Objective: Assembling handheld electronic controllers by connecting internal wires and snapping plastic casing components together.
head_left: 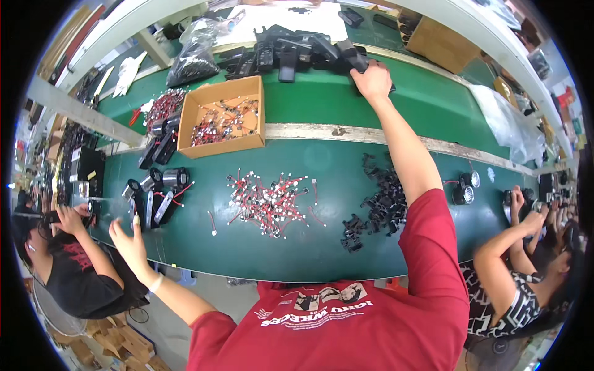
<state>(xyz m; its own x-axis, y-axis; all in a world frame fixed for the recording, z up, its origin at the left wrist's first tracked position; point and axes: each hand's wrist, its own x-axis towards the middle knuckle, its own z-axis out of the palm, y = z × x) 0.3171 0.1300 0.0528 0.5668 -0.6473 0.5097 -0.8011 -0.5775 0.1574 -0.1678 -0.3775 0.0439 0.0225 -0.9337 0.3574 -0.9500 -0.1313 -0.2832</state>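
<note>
My right hand (373, 80) reaches across to the far belt, its fingers curled round a black plastic housing (352, 58) at the right end of a heap of similar housings (288, 52). Part of the fingers is hidden from view. At the left, my left hand (130, 242) is open above the table edge, fingers spread and nothing in them. Just beyond it are black lamp bodies with round heads (151, 180) and grey-white battery packs (163, 207) with red wires. A pile of red-and-white wire connectors (269, 203) lies mid-table.
Small black plastic clips (387, 198) are heaped under my right arm. A cardboard box (223, 117) of wired parts stands beyond the connectors, beside more red wires (166, 106). Two round lamp heads (464, 188) lie right. Other people work at both sides; a plastic bag (507, 123) lies far right.
</note>
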